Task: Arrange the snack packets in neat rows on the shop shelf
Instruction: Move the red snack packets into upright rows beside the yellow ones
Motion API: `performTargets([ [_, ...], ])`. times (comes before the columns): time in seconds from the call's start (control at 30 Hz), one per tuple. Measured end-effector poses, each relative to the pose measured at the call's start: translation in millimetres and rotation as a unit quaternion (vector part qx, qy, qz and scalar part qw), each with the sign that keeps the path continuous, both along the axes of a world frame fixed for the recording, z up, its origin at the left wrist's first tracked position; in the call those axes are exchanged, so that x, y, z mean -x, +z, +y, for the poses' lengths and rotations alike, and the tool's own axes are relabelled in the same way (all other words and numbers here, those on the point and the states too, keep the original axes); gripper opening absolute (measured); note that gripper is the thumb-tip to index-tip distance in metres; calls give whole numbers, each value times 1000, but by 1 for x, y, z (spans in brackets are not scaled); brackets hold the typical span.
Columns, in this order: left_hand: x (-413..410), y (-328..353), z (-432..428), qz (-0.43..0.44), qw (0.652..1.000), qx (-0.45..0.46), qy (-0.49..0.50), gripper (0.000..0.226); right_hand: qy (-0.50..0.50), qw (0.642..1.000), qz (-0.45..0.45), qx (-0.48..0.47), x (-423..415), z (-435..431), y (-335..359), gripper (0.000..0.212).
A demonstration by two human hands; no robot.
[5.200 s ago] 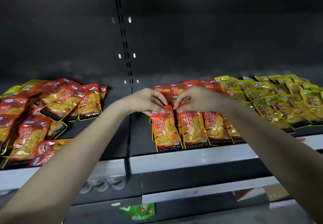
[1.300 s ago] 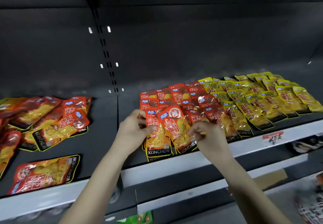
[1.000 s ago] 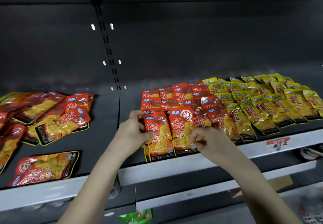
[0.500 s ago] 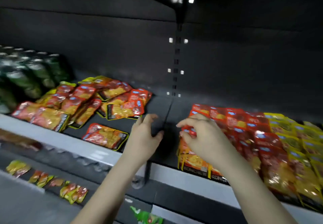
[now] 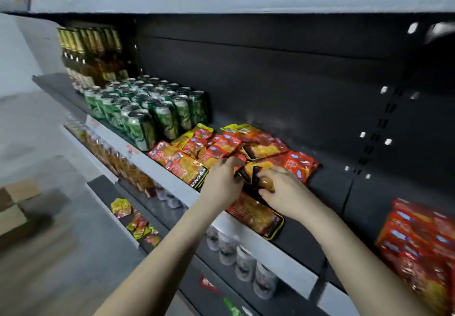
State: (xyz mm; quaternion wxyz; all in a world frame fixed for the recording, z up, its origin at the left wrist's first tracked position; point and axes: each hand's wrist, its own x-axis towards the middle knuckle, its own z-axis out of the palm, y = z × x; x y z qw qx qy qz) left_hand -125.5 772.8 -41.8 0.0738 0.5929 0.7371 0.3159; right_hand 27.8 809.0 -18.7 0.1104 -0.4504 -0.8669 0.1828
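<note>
Your left hand (image 5: 221, 183) and right hand (image 5: 288, 193) sit close together over the loose pile of snack packets (image 5: 216, 146) on the shelf (image 5: 330, 188), beside the green cans (image 5: 147, 116). Both sets of fingers curl onto one packet (image 5: 250, 176) between them, seemingly pinching its dark edge, though blur hides the grip.

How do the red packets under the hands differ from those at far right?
The heap lies jumbled at odd angles; the right group sits in straight rows. The left hand and right hand touch the heap; the right group is untouched. Both are red snack packets.
</note>
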Motion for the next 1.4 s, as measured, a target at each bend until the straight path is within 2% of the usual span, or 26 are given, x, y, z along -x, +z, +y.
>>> performTargets([
  [0.07,24,1,10,22,1000,11,14,36,-2,998,41,56,26,14,-3,43],
  [0.17,62,2,28,23,999,15,30,37,-36,961,181,207,63,31,-9,44],
  [0.3,99,4,62,0,998,50,34,51,-102,937,264,204,96,56,-14,47],
  [0.53,122,6,107,7,989,141,-35,71,-196,945,261,22,120,86,-8,43],
  [0.6,126,9,112,1,987,147,-57,70,-208,952,220,-41,113,92,0,44],
  [0.67,129,11,115,-4,989,132,-71,60,-194,968,141,-78,101,99,8,47],
  [0.77,126,14,117,-24,994,62,-82,42,-203,974,70,-80,82,111,13,48],
  [0.87,116,14,129,-12,997,14,-80,47,-244,966,35,-72,68,118,13,48],
  [0.97,103,15,145,15,992,45,-116,68,-243,969,-6,-38,58,122,2,47],
  [1.07,86,16,151,137,959,113,-219,78,-226,973,-42,-4,52,119,-11,48],
  [1.13,74,13,153,177,943,130,-250,75,-224,974,-38,7,48,115,-11,49],
  [1.23,64,8,156,181,941,120,-260,71,-239,970,0,35,41,117,-5,48],
  [1.33,67,8,159,200,945,95,-241,65,-286,948,129,55,37,121,-6,45],
  [1.4,69,10,160,220,946,81,-222,62,-301,927,214,63,38,123,-11,52],
])
